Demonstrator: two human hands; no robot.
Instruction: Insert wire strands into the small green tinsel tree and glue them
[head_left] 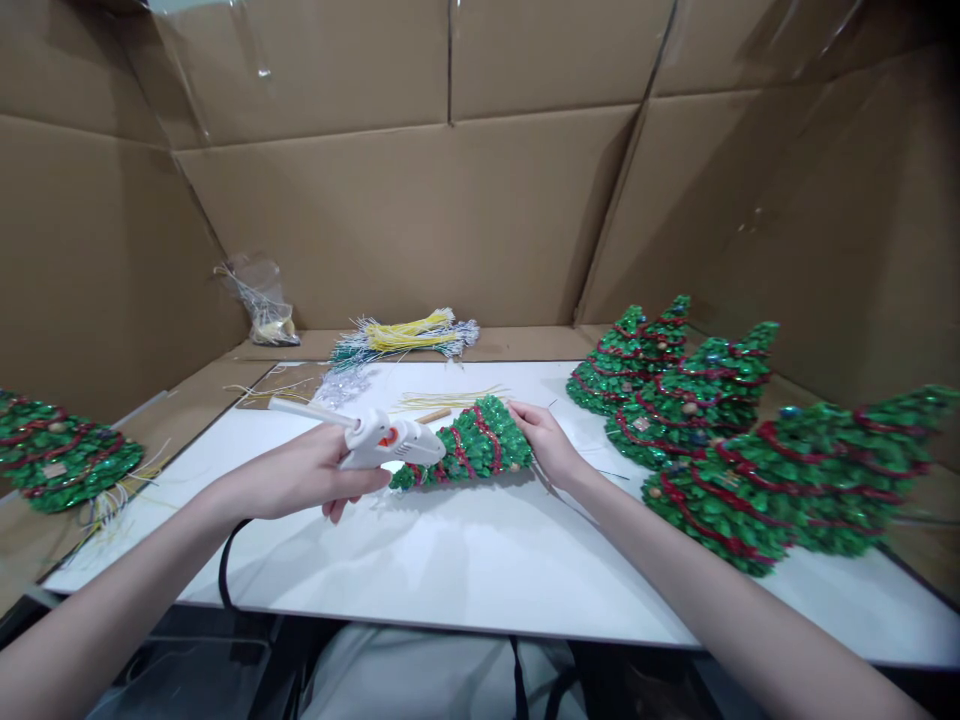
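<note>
My left hand [322, 470] is wrapped round a white hot glue gun [382, 440] with a glue stick [309, 410] jutting from its back. The gun's nozzle is at the near side of a small green Christmas tree [484, 440] with red garland, which lies on its side. Whether nozzle and tree touch, I cannot tell. My right hand [551, 445] grips the wide base end of this tree, its fingers partly hidden behind it. The tree's tip points left, towards my left hand.
Several decorated trees [690, 390] stand at the right; another tree [60, 450] is at the far left. Bundled yellow and white wires [416, 335] lie at the back, near a plastic bag [262, 305]. Cardboard walls [375, 210] enclose the white board [420, 570]. A black cord [226, 565] hangs from the gun's side.
</note>
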